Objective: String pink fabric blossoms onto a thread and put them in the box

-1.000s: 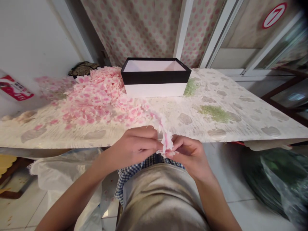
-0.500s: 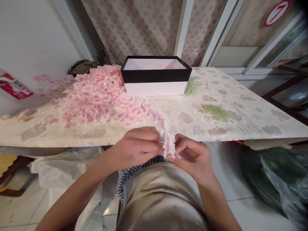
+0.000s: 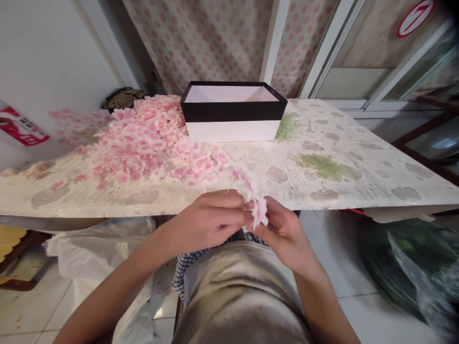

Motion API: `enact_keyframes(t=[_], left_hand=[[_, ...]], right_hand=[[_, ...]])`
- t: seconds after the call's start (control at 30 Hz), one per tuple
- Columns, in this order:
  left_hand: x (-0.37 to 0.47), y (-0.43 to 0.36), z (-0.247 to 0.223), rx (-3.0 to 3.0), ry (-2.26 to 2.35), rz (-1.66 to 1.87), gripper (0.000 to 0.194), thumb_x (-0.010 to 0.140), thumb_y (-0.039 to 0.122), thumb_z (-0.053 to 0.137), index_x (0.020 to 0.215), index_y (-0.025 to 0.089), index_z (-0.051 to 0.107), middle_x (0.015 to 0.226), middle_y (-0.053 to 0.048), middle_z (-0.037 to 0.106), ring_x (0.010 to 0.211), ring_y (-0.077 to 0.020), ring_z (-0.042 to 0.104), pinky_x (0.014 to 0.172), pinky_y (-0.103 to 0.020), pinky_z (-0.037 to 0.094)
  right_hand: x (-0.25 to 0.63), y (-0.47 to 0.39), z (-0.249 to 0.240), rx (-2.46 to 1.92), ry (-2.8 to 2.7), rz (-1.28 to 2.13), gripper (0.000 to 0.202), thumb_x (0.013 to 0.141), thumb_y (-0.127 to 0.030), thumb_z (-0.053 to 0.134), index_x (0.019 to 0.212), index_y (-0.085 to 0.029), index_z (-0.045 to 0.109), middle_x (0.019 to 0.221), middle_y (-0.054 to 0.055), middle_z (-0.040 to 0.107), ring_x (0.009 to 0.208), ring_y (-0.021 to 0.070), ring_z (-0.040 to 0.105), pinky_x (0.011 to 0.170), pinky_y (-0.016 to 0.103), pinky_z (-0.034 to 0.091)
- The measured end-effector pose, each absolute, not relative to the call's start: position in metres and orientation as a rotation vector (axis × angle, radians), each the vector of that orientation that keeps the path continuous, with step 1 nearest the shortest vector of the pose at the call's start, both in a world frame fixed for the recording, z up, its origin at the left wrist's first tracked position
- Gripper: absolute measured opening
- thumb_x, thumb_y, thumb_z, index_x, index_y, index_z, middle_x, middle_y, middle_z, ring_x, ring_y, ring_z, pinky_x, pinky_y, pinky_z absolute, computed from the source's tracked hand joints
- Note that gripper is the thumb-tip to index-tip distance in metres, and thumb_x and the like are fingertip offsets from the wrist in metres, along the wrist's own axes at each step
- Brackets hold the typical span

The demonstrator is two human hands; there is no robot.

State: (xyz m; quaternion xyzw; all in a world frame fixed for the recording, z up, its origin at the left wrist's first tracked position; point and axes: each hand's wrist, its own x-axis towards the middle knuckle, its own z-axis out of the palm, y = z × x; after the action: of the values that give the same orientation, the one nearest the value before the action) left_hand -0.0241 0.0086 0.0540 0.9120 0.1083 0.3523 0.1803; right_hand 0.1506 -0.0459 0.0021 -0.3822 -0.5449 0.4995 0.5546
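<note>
Between my hands, at the table's front edge, are pink and white artificial flower petals [image 3: 259, 210]. My left hand [image 3: 215, 217] is closed, its fingers pinching the petals from the left. From the right, my right hand [image 3: 281, 229] pinches them too, with its thumb and fingertips partly hidden behind the bloom. More petals trail up from my fingers toward the table. A large heap of pink and white fabric petals [image 3: 143, 138] lies on the left of the table, and its loose end reaches toward my hands.
A black-rimmed white box [image 3: 233, 129] stands at the back middle of the patterned tablecloth [image 3: 362, 186]. Thin green stems [image 3: 322, 166] lie to the right, with more beside the box. A white plastic bag [image 3: 103, 253] hangs below the table at left; a dark green bundle [image 3: 394, 267] sits at right.
Both hands have drawn closer together, and the petals between them have turned and shifted slightly up and right. The heap, box and green stems stay where they were.
</note>
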Motion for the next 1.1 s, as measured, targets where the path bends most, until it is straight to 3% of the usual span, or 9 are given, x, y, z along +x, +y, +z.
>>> enact_keyframes(t=[0.07,0.17,0.27,0.4,0.53,0.63,0.77,0.87,1.1], left_hand=[[-0.023,0.008,0.055,2.486,0.521,0.86,0.016,0.091,0.009,0.051,0.089,0.017,0.065,0.075,0.0,0.059,0.067,-0.0095,0.054,0.062,-0.02,0.043],[-0.023,0.01,0.054,2.259,0.654,0.64,0.021,0.095,0.018,0.046,0.114,0.019,0.055,0.078,0.001,0.059,0.069,-0.0099,0.055,0.064,-0.021,0.043],[-0.025,0.012,0.051,2.006,0.603,0.521,0.024,0.097,0.022,0.043,0.12,0.019,0.043,0.077,0.002,0.057,0.069,-0.0101,0.055,0.063,-0.021,0.043],[-0.024,0.012,0.051,1.769,0.526,0.457,0.018,0.095,0.021,0.047,0.111,0.019,0.04,0.075,0.001,0.059,0.071,-0.0108,0.058,0.066,-0.023,0.047],[-0.02,0.01,0.055,1.718,0.543,0.408,0.006,0.093,0.02,0.05,0.097,0.016,0.052,0.078,-0.004,0.067,0.071,-0.0117,0.061,0.069,-0.026,0.049],[-0.017,0.008,0.056,1.689,0.586,0.415,0.009,0.091,0.021,0.053,0.089,0.014,0.059,0.07,-0.002,0.066,0.065,-0.0107,0.06,0.065,-0.023,0.048],[-0.013,0.008,0.052,1.63,0.665,0.46,0.01,0.084,0.022,0.062,0.083,0.013,0.065,0.066,0.0,0.063,0.057,-0.0086,0.054,0.057,-0.02,0.043],[-0.012,0.009,0.05,1.622,0.684,0.459,0.012,0.078,0.024,0.068,0.077,0.012,0.068,0.064,0.001,0.062,0.057,-0.0086,0.051,0.056,-0.02,0.04],[-0.011,0.004,0.053,1.648,0.632,0.436,0.011,0.074,0.018,0.07,0.067,0.011,0.065,0.061,0.003,0.054,0.057,-0.0072,0.044,0.053,-0.018,0.034]], right_hand=[[0.154,-0.043,0.0,-0.924,-1.307,1.136,0.005,0.079,-0.024,0.069,0.079,-0.023,0.064,0.075,-0.001,0.066,0.071,0.0134,0.062,0.067,0.026,0.051],[0.163,-0.04,-0.003,-0.868,-1.321,1.122,0.01,0.077,-0.021,0.072,0.071,-0.022,0.064,0.074,-0.001,0.066,0.068,0.0129,0.062,0.064,0.027,0.051],[0.174,-0.042,-0.001,-0.718,-1.376,1.213,0.011,0.077,-0.023,0.072,0.07,-0.022,0.064,0.07,0.0,0.065,0.062,0.0123,0.06,0.058,0.026,0.05],[0.184,-0.044,0.002,-0.6,-1.485,1.197,0.009,0.081,-0.029,0.07,0.075,-0.022,0.069,0.077,0.003,0.063,0.07,0.0152,0.061,0.064,0.031,0.053],[0.19,-0.045,0.003,-0.643,-1.501,1.166,0.003,0.08,-0.027,0.072,0.077,-0.025,0.072,0.097,0.005,0.061,0.086,0.0181,0.063,0.081,0.037,0.054],[0.192,-0.047,0.004,-0.636,-1.497,1.181,0.003,0.08,-0.024,0.072,0.079,-0.026,0.073,0.104,0.005,0.062,0.089,0.0191,0.064,0.085,0.039,0.054],[0.19,-0.048,0.006,-0.614,-1.502,1.157,0.007,0.082,-0.02,0.068,0.082,-0.026,0.072,0.1,0.005,0.065,0.09,0.0194,0.064,0.084,0.038,0.055],[0.188,-0.048,0.007,-0.621,-1.499,1.121,0.006,0.083,-0.02,0.067,0.083,-0.025,0.071,0.099,0.005,0.063,0.081,0.0165,0.065,0.078,0.035,0.056],[0.183,-0.048,0.006,-0.658,-1.548,1.053,0.007,0.086,-0.025,0.064,0.082,-0.022,0.069,0.092,0.006,0.061,0.079,0.0167,0.061,0.071,0.032,0.053]])
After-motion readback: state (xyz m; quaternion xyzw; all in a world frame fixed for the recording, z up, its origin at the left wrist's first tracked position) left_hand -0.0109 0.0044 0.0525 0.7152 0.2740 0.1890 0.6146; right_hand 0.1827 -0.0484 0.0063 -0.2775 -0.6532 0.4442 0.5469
